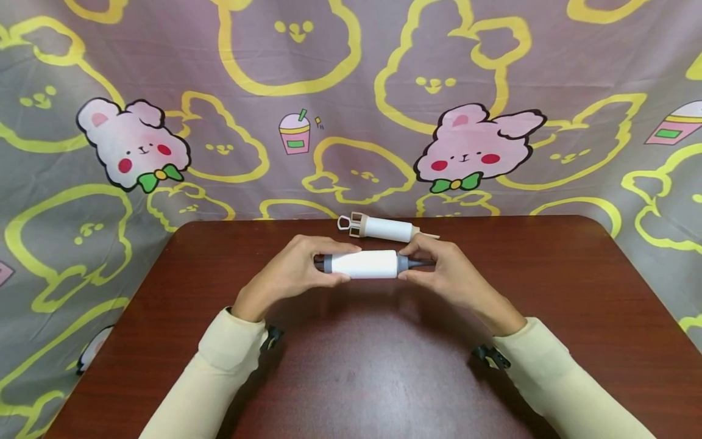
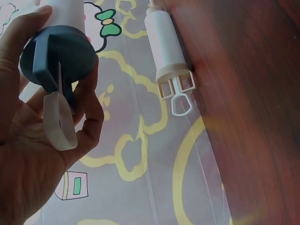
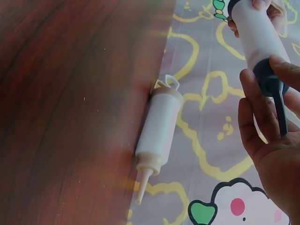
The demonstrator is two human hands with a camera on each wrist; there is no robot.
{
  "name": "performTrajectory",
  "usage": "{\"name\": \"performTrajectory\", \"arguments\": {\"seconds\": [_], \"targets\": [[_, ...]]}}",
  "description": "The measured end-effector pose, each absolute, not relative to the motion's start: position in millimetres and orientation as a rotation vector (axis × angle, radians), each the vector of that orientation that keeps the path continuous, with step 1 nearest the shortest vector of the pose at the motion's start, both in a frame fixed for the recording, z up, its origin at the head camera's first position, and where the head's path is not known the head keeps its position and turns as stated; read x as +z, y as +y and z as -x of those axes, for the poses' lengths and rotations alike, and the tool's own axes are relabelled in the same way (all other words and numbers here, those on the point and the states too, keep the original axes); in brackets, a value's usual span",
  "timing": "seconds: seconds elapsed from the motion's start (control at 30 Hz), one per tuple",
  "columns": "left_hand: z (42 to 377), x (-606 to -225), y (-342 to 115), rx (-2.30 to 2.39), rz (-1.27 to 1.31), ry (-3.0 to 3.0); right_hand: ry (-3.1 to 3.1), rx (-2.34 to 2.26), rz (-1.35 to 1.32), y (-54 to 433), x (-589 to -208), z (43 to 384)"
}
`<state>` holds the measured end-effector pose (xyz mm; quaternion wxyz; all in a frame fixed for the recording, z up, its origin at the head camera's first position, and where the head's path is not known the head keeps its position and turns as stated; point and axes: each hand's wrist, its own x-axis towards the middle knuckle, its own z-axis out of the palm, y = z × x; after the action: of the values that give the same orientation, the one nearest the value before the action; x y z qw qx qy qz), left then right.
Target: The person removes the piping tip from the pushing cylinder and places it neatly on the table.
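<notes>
A large plastic syringe (image 1: 364,264) with a white barrel and grey-blue ends lies level between both hands, above the table. My left hand (image 1: 290,268) grips its handle end, thumb and fingers around the barrel. In the left wrist view, a grey finger flange (image 2: 79,51) and a white ring-shaped plunger handle (image 2: 58,119) point back toward the palm. On the other end, my right hand (image 1: 452,271) pinches the grey collar (image 3: 266,75). From there a thin dark nozzle (image 3: 280,112) runs toward the right palm.
A second syringe (image 1: 388,228), white with beige ends, lies near the table's back edge, its nozzle pointing right. The brown wooden table (image 1: 362,366) meets a grey curtain (image 1: 351,171) printed with cartoon bunnies at the back.
</notes>
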<state>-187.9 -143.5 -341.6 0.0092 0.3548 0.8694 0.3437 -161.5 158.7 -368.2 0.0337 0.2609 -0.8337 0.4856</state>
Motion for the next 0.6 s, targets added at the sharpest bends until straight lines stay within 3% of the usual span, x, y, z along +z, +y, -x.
{"name": "performTrajectory", "arguments": {"seconds": [0.6], "targets": [[185.2, -342.4, -142.4, 1.050, -1.134, 2.747, -2.662, 1.638, -0.690, 163.1, -365.3, 162.5]]}}
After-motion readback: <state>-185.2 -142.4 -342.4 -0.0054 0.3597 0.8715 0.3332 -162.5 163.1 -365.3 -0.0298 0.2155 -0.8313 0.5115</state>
